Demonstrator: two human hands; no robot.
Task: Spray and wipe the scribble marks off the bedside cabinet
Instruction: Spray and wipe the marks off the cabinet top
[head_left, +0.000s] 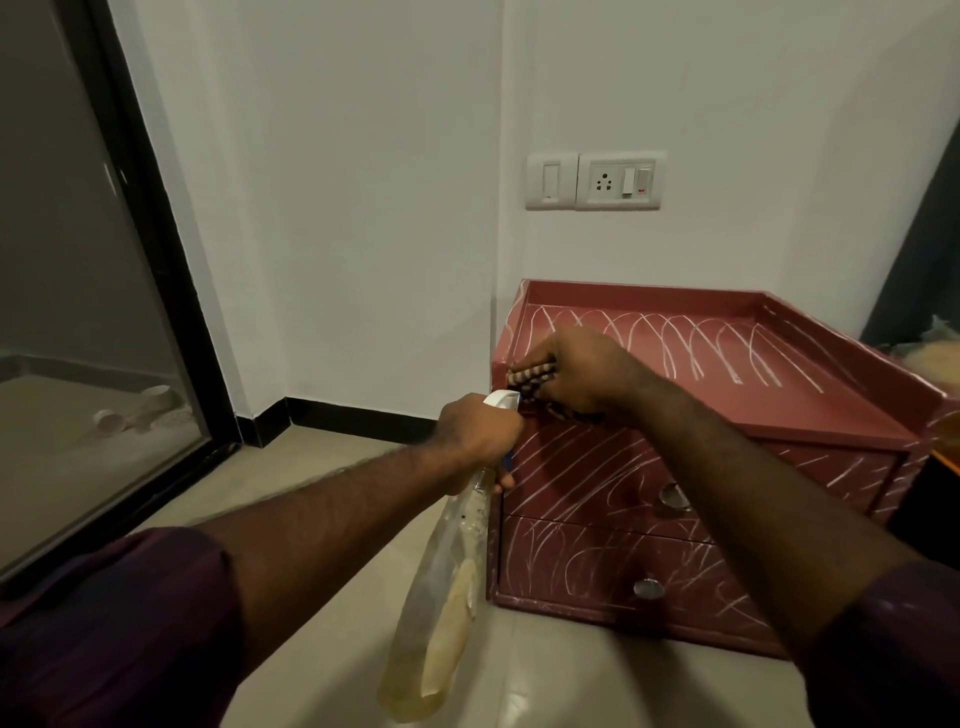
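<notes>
Head view. Red bedside cabinet (779, 410) stands on the floor in the wall corner. White scribble marks (727, 353) cross its top and both drawer fronts. Right hand (582, 374) clutches a patterned cloth (535, 382) at the top's front-left corner. Left hand (478, 441) grasps the neck of a spray bottle (441, 597) just beside that corner, with the bottle body hanging down.
</notes>
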